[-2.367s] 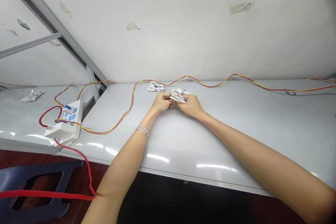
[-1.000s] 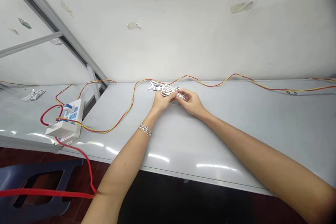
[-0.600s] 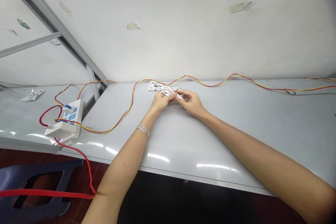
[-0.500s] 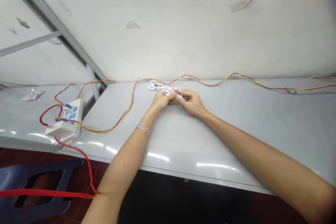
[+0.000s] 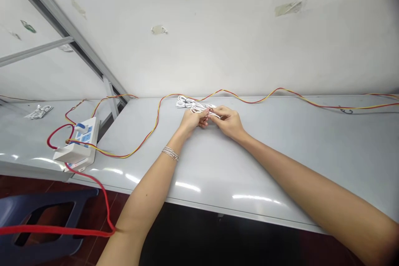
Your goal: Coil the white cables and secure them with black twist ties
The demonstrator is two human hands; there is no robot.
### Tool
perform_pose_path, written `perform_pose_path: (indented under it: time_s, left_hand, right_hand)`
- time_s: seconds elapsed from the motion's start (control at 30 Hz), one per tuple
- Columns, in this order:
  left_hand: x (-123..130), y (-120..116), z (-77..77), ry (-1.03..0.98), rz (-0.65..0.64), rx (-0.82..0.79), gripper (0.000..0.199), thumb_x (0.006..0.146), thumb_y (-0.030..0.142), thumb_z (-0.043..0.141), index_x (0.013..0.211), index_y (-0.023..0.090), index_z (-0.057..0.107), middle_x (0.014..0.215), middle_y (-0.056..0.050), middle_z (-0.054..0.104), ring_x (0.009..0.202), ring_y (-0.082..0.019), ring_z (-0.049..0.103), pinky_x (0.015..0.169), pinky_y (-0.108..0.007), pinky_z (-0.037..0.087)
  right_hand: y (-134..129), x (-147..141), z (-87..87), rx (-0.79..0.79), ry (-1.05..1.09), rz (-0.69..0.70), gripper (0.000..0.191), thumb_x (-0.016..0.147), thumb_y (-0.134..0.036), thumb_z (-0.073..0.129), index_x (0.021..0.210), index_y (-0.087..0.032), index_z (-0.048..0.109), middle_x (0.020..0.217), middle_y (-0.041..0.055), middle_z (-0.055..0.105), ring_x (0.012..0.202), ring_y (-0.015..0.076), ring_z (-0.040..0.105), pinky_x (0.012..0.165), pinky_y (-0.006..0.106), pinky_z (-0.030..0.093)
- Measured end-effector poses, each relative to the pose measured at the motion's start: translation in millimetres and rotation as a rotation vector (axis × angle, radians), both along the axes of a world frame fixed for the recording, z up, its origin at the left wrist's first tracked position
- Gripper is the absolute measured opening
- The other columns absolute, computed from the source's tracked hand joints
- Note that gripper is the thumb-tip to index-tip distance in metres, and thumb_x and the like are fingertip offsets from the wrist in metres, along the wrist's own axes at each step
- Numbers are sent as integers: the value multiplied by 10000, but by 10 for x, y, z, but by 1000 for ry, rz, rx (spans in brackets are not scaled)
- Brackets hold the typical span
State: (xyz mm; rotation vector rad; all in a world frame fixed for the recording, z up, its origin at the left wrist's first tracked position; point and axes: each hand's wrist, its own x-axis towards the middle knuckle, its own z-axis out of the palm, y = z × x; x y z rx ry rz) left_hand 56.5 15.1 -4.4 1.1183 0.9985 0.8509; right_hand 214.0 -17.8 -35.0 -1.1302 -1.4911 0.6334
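A coiled bundle of white cable (image 5: 196, 108) is held between my two hands, just above or on the grey tabletop. My left hand (image 5: 190, 123) is closed on its near side, thumb on top and other fingers curled beneath. My right hand (image 5: 230, 121) pinches the right end with thumb and forefinger. Between the fingertips shows a thin dark tie (image 5: 211, 109); which fingers grip it is hard to make out. Just behind my left hand lies another white cable bundle (image 5: 184, 102), bound with a black tie.
Along the wall runs a twisted red and yellow wire (image 5: 240, 96), reaching a white power strip (image 5: 92, 139) at the left. A red cord (image 5: 101, 187) hangs over the front edge. Another white cable bundle (image 5: 39, 112) lies far left. Below stands a blue stool (image 5: 62, 199).
My left hand's lower fingers have uncurled slightly beneath the bundle. The dark tie between the fingertips shows a little more. Both arms stay almost where they were.
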Motion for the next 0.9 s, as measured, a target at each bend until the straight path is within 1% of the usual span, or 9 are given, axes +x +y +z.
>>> perform_pose_path:
  time_s: [0.13,0.23,0.3,0.4,0.53,0.67,0.77,0.9]
  left_hand:
    - [5,-7,21,22,21,-29,345,749,402,839,781,116,648,599,-14,611,467,-133,601,468,-258,457]
    - [6,-1,21,16,20,-53,314,782,388,816,775,123,647,613,-29,629,481,-143,618,479,-264,468]
    - [4,6,15,10,13,-63,318,787,392,812,763,123,645,627,-43,645,501,-152,636,484,-264,476]
    - [-2,12,9,0,8,-68,365,757,424,833,737,116,639,610,-50,647,521,-163,657,488,-255,489]
    - [-6,15,9,-12,6,-74,378,739,431,842,703,118,633,597,-52,650,515,-154,653,489,-240,489]
    - [-8,18,11,-17,1,-78,355,753,399,835,705,115,629,588,-46,642,490,-143,633,481,-242,476]
    - [-10,19,15,-24,-3,-78,339,766,382,827,711,115,626,600,-39,640,487,-132,621,480,-238,468]
    - [-5,14,17,-38,-2,-60,310,785,367,812,735,121,631,617,-36,640,505,-120,615,466,-218,445]
  right_hand:
    - [-23,-6,38,-2,-40,-13,255,850,-426,681,946,-227,810,981,67,744,878,202,669,670,295,499]
    - [-36,-13,53,-6,-74,-27,251,863,-408,662,967,-235,812,975,63,741,854,197,665,662,292,500]
    - [-40,-18,50,13,-101,-39,249,874,-386,645,977,-235,815,969,64,739,832,194,662,657,292,500]
    - [-43,-23,32,64,-170,-65,239,894,-346,620,974,-235,817,966,63,738,799,186,657,699,306,515]
    - [-48,-28,14,108,-273,-84,248,914,-317,587,987,-252,815,978,58,736,772,178,654,766,322,533]
    - [-61,-30,6,139,-336,-96,264,935,-319,561,1012,-264,808,1046,61,732,817,189,669,803,327,541]
    - [-64,-32,-7,149,-351,-99,269,943,-309,552,1037,-274,802,1090,62,727,843,195,677,822,331,542]
    - [-52,-36,-32,154,-327,-121,263,941,-301,564,1046,-272,804,1086,64,725,836,192,678,821,332,540]
